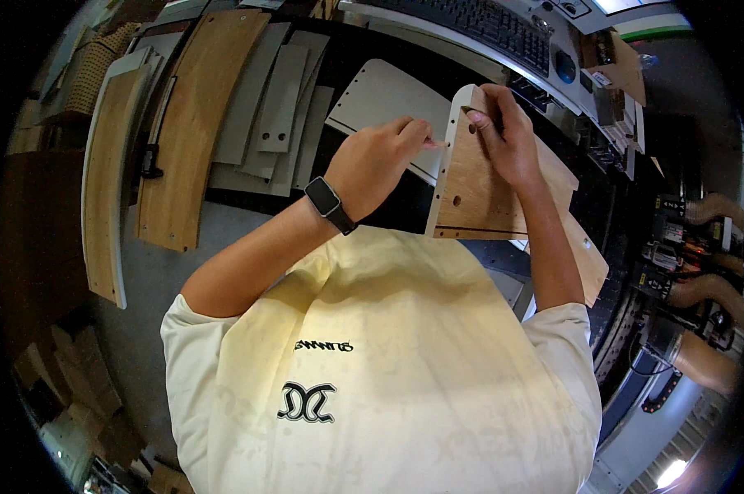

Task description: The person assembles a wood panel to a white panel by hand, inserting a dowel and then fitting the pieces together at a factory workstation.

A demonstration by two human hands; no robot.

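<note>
A drilled wooden panel (491, 193) with a pale, rounded edge stands tilted in front of me. Small dark holes run along that edge, and larger round ones show in its wood-grain face. My right hand (508, 136) grips it near the upper corner, thumb on the face and fingers behind. At its drilled edge is my left hand (388, 156), fingers drawn together in a pinch. Whatever lies between those fingertips is too small to make out. A black watch (329, 203) sits on the left wrist. Behind the panel lies a white board (388, 95) with edge holes.
Long wooden boards (199, 123) and grey panels (281, 99) lie to the left, with a caliper (152, 156) on one board. A keyboard (487, 29) and mouse (564, 66) sit at the far side. Machinery with thick hoses (709, 296) stands at right.
</note>
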